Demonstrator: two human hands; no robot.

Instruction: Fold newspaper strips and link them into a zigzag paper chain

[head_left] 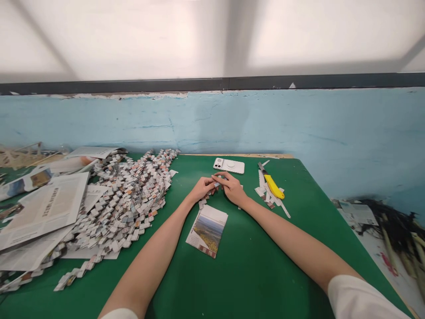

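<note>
My left hand (200, 188) and my right hand (233, 189) meet over the middle of the green table. Their fingers are closed on a short chain of folded paper (203, 202), whose end hangs below my left hand. Fingers cover most of the chain, so its exact folds are hidden. Just below the hands lie small cut newspaper pieces (209, 230) with a landscape photo on top. Beyond my fingertips rests a white phone (236, 166), camera side up. To the right, a yellow-handled utility knife (272, 186) lies on loose paper strips (265, 194).
A large heap of folded paper chains (133, 190) covers the table's left part. Newspaper sheets (49, 208) overlap it. A blue wall (149, 119) stands behind the green table (265, 274). Past the right edge, dark and pale debris (392, 235) lies lower down.
</note>
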